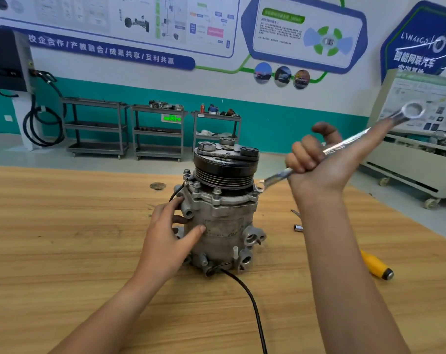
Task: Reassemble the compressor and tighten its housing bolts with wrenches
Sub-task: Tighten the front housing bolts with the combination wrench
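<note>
Fingers [303,159] round wrench [357,137], seemingly on bolt [257,188].

My feed is bright and evenly lit, with only faint, soft shadows on the wooden table [63,226] beside the compressor [224,221]. The wrench [349,141] throws white glare along its shaft, and its ring end is smeared with motion blur, as is the thumb of the right hand [319,164]. Wide-angle distortion bows the wall posters [140,21] toward the frame edges, their small print soft.
</note>
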A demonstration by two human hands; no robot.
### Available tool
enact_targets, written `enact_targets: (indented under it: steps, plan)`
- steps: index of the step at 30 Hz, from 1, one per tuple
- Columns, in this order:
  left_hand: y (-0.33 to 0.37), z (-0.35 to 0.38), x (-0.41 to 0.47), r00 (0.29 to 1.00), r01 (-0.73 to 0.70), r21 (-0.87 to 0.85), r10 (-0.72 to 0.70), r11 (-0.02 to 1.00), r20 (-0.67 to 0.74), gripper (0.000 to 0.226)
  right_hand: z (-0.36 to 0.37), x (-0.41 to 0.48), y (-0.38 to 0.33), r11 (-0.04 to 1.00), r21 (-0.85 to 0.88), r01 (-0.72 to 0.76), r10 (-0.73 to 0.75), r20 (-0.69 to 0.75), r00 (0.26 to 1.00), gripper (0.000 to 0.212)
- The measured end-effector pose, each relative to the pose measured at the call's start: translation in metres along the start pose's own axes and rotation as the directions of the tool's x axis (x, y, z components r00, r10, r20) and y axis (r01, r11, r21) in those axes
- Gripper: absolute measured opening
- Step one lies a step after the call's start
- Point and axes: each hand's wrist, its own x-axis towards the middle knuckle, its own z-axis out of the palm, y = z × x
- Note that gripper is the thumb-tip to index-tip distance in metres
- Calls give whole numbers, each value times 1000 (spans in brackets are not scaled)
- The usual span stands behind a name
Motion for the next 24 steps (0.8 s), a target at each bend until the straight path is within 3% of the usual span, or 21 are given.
enact_targets:
  steps: [4, 9, 17, 24]
  plan:
    - [-1, -1, 0, 1000, 5, 1, -5, 1000, -2, 66, -16, 37, 6, 947, 217, -236, 278, -188, 942, 68]
    - [-1, 0, -1, 1000, 7, 4, -7, 1000, -6, 66, -32, 47, 30, 872, 329, -363, 439, -198, 876, 61]
    - [-1, 0, 0, 1000, 12, -12, -12, 1000, 2, 67, -17, 61, 31, 868, 96, -486, 493, -268, 828, 50]
    - [-2, 0, 0, 1000, 4, -6, -4, 1000, 2, 65, -16, 70, 40, 840, 62, -539, 531, -301, 792, 45]
